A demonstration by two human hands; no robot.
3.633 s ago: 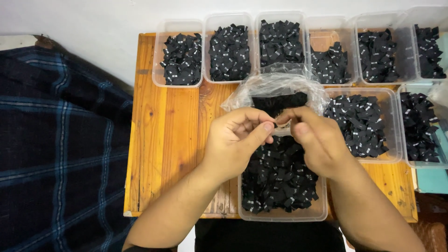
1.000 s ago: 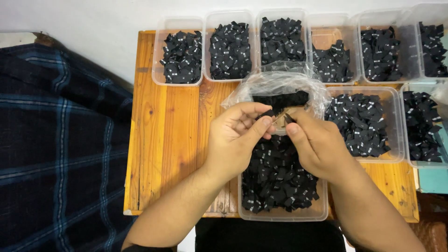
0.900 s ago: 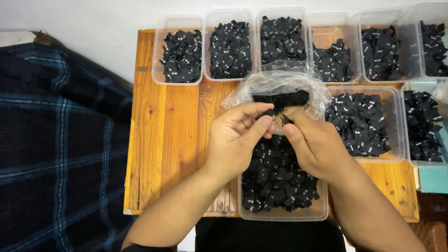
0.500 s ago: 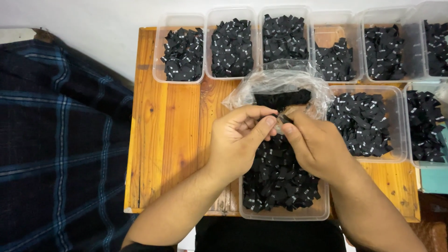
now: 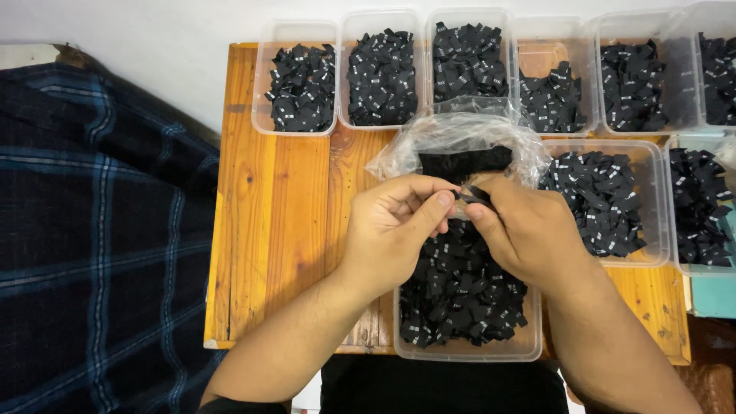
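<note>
we are pinching a small black label [image 5: 469, 195] between both hands, left hand [image 5: 399, 230] and right hand [image 5: 525, 230] level; its long axis is running grip to grip, just above the tub of labels [image 5: 460, 349].

My two bare forearms come up from the bottom edge and angle toward each other, so the hands meet near the middle of the view. My left hand [image 5: 395, 230] is turned palm inward, fingers curled, with thumb and forefinger tip pressed together in a pinch. My right hand [image 5: 529, 230] faces it, knuckles up, its thumb and forefinger pinched too. The fingertips of the two hands are almost touching, wrists level and slightly bent.
</note>
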